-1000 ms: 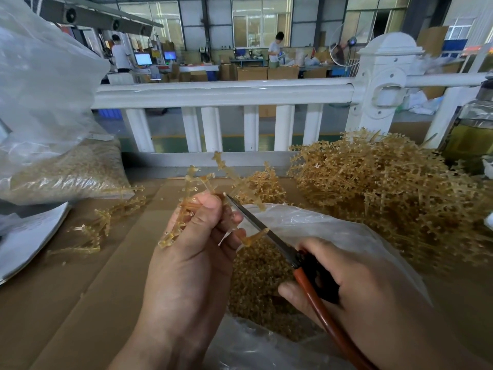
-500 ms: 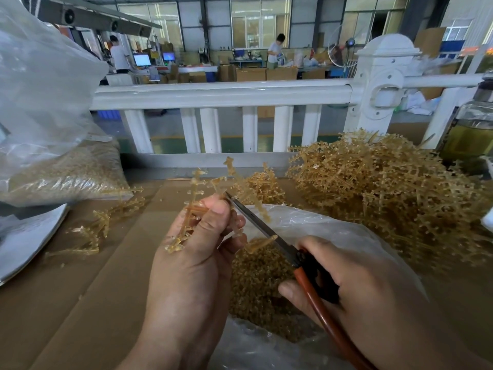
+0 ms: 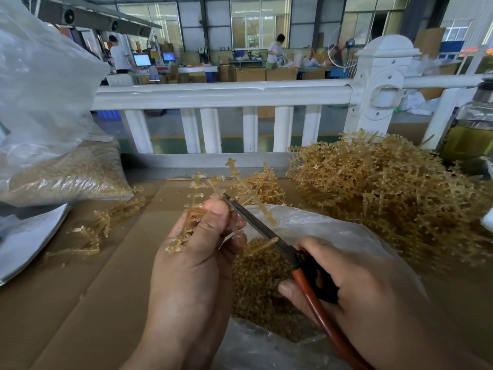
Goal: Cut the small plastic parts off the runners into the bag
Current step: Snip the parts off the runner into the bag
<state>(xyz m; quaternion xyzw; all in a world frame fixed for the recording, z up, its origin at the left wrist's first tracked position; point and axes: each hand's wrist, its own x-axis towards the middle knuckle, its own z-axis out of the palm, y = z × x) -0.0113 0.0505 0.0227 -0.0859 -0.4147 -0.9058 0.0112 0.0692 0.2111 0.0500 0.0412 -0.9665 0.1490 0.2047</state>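
My left hand [image 3: 196, 260] pinches a tan plastic runner [image 3: 198, 193] with small parts along its branches, held above a clear plastic bag [image 3: 320, 228]. My right hand [image 3: 354, 287] grips scissors [image 3: 262, 231] with red and black handles. Their blades lie across the runner beside my left thumb, the tip touching a branch. Inside the bag lies a heap of cut tan parts [image 3: 256, 279]. A loose branch [image 3: 262, 245] hangs just under the blades.
A large pile of uncut runners [image 3: 394, 193] fills the right side of the cardboard-covered table [image 3: 80, 303]. Several loose runners [image 3: 101, 225] lie at left. A filled bag of parts [image 3: 64, 172] sits far left. A white railing [image 3: 221, 94] stands behind; a glass jar [image 3: 472, 129] at right.
My left hand has turned the runner so its branches stand higher. The scissor tip has slid a little further along the runner. The right hand has barely moved.
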